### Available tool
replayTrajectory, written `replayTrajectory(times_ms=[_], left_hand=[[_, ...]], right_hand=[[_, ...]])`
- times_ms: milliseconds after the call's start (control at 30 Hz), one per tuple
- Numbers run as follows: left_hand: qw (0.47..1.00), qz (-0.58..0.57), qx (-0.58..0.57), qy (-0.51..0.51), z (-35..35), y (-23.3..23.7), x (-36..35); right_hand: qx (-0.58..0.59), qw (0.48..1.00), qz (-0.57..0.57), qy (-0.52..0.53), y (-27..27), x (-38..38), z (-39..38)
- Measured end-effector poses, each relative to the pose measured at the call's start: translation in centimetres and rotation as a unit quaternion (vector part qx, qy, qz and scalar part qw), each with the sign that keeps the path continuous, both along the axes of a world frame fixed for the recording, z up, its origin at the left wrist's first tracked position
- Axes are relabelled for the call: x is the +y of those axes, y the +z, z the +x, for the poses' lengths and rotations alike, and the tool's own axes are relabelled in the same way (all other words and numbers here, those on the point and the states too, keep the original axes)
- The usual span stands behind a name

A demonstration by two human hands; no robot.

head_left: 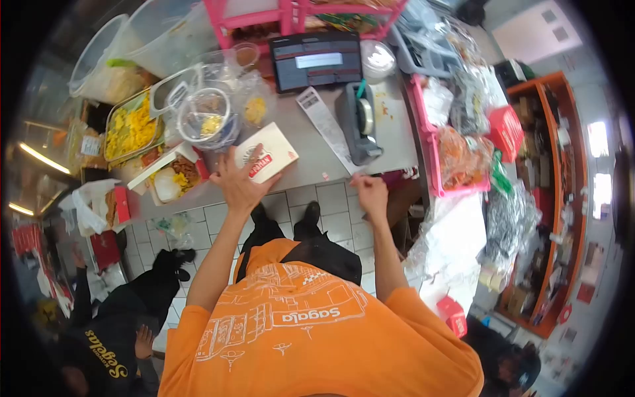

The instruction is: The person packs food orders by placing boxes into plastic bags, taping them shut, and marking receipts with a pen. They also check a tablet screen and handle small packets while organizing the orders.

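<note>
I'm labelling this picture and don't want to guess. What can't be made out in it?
All in the head view:
Inside of the white box: hidden by its top, with the left hand on it.
Printing on the paper slip: too small and blurred.
What, if anything, the right hand holds: its own back hides the palm.
Wording on the black device: too small.

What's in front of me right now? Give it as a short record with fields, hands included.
Left hand: spread on a closed white box with red print
Right hand: curled, near the lower end of a printed paper strip; grip unclear
Beyond the strip: tape dispenser, black device
Left side: open food box
Right side: pink basket
</note>
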State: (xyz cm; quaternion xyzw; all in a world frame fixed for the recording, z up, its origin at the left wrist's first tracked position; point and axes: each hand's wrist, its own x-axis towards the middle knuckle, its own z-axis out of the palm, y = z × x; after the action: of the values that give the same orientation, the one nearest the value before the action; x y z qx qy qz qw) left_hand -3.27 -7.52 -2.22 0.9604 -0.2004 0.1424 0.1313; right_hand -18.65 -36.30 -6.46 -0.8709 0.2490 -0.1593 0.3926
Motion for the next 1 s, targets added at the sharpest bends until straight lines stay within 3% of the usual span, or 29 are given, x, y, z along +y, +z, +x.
replayTrajectory(times_ms=[67, 167, 233, 300, 367, 400, 533, 600, 667, 700, 767, 867, 900, 967, 1000], left_hand=[[1.0, -0.005, -0.002, 0.013, 0.1, 0.0, -0.1], [1.0, -0.011, -0.014, 0.015, -0.1, 0.3, -0.2], [1.0, -0.005, -0.019, 0.006, 0.0, 0.8, 0.0], [1.0, 0.012, -0.007, 0.01, 0.4, 1.5, 0.4], [0.999, -0.026, 0.038, -0.025, -0.3, 1.9, 0.8], [0.998, -0.042, 0.04, -0.019, -0.1, 1.3, 0.9], [0.995, -0.071, 0.062, 0.036, 0.6, -0.4, 0.2], [0.989, -0.103, 0.105, 0.034, 0.9, -0.6, 1.1], [0.986, -0.163, 0.035, 0.021, 0.1, -0.4, 5.5], [0.976, -0.216, -0.031, 0.0, -0.3, -0.3, 8.6], [0.95, -0.19, -0.127, 0.211, -0.4, 0.7, 15.8], [0.925, -0.227, -0.16, 0.26, 5.2, 1.4, 23.1], [0.927, -0.231, -0.156, 0.252, 5.9, 2.3, 23.9], [0.917, -0.364, 0.027, 0.16, 7.2, 4.4, 25.3], [0.935, -0.34, -0.027, 0.099, 8.1, 2.9, 27.1]], right_hand=[[0.006, 0.987, 0.142, 0.074, 2.1, 5.6, 2.9], [0.043, 0.956, 0.228, 0.181, 3.4, 11.3, 8.3], [0.091, 0.957, 0.209, 0.179, 2.2, 13.0, 10.5], [0.04, 0.961, 0.204, 0.181, 2.1, 11.9, 11.3], [0.08, 0.961, 0.087, 0.25, 1.9, 10.6, 11.6], [0.115, 0.971, -0.019, 0.208, 1.9, 10.4, 11.8], [0.184, 0.96, -0.06, 0.201, 2.2, 9.3, 12.0], [0.19, 0.938, -0.163, 0.238, 1.6, 8.7, 10.5], [0.192, 0.923, -0.075, 0.324, 5.5, 9.1, 9.7], [0.184, 0.921, -0.079, 0.334, 7.8, 10.8, 9.8], [0.111, 0.946, 0.109, 0.284, 11.2, 15.7, 10.3], [-0.103, 0.953, 0.054, 0.278, 11.1, 25.2, 15.8], [-0.186, 0.95, 0.042, 0.248, 10.4, 28.1, 17.8], [-0.166, 0.955, 0.075, 0.234, 9.3, 31.2, 20.9], [-0.143, 0.957, 0.115, 0.226, 8.6, 32.5, 21.6]])
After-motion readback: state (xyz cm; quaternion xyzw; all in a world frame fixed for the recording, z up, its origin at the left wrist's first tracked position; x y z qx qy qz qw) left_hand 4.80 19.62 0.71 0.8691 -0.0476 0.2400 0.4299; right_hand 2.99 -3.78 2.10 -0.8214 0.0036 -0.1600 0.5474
